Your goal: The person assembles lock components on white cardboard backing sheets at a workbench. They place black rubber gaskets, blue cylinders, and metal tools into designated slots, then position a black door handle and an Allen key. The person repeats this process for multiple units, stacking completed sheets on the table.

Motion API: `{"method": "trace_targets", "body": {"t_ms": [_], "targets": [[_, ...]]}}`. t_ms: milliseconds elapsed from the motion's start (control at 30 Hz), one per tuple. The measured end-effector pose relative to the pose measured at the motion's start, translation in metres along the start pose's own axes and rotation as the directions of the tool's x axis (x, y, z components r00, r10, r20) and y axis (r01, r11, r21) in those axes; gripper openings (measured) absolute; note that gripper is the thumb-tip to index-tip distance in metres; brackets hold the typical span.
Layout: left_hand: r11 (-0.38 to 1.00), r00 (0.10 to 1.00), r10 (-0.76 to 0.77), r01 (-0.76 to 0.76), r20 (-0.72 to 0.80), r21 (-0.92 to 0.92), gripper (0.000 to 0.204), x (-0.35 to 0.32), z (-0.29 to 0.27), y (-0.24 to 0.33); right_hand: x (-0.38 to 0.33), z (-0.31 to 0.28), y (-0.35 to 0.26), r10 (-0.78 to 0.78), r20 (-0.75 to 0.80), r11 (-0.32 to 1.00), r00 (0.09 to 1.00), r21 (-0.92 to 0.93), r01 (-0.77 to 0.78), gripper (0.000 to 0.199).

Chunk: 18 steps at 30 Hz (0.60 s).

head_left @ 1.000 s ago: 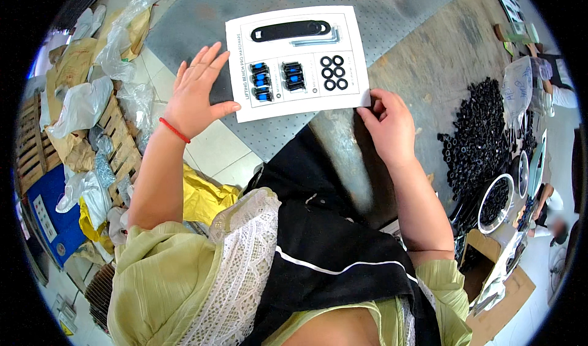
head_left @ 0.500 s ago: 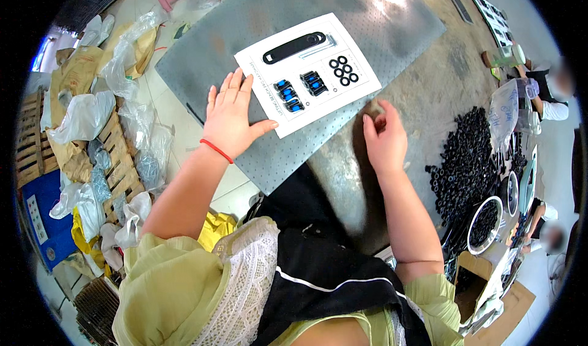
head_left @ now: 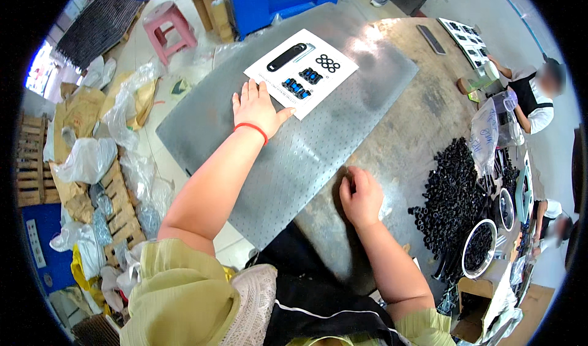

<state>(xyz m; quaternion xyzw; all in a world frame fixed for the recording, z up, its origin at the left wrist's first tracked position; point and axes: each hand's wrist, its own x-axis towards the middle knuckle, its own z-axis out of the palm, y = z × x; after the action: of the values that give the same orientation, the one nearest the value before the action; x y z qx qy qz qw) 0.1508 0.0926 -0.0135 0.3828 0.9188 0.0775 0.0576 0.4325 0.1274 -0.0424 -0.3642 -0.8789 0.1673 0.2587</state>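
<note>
A white card lies tilted on the grey perforated sheet. On it show a long black piece, thin silvery rods, black-and-blue blocks and several black rings. I cannot tell whether these are printed or real. My left hand, with a red band at the wrist, is open, fingertips at the card's near left edge and thumb at its lower corner. Over the worn tabletop, beside the sheet's right edge, my right hand is curled closed with nothing visible in it.
A heap of small black parts covers the table's right side, beside metal-rimmed bowls and a cardboard box. Two people are at the far right. A pink stool, plastic bags and wooden pallets stand left.
My left hand and the card have moved farther away, and the card has turned somewhat. My right hand has come nearer to me and its fingers have curled in. The view has shifted, showing more background.
</note>
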Motion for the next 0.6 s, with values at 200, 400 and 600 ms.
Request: {"method": "trace_targets", "body": {"t_ms": [200,400,600], "targets": [[1.0,1.0,-0.025,0.025,-0.011,0.013,0.104,0.093,0.001,0.031,0.013,-0.001,0.001,-0.006,-0.01,1.0,1.0,0.023,0.006,0.017],[0.998,0.996,-0.06,0.059,0.068,0.007,0.102,0.161,0.001,0.078,0.021,-0.001,0.006,0.004,0.008,1.0,1.0,0.028,-0.004,0.016],[0.996,0.989,-0.091,0.089,0.117,0.016,0.103,0.199,0.001,0.112,0.028,-0.004,0.008,-0.001,-0.019,0.999,1.0,0.037,0.002,0.014]]}}
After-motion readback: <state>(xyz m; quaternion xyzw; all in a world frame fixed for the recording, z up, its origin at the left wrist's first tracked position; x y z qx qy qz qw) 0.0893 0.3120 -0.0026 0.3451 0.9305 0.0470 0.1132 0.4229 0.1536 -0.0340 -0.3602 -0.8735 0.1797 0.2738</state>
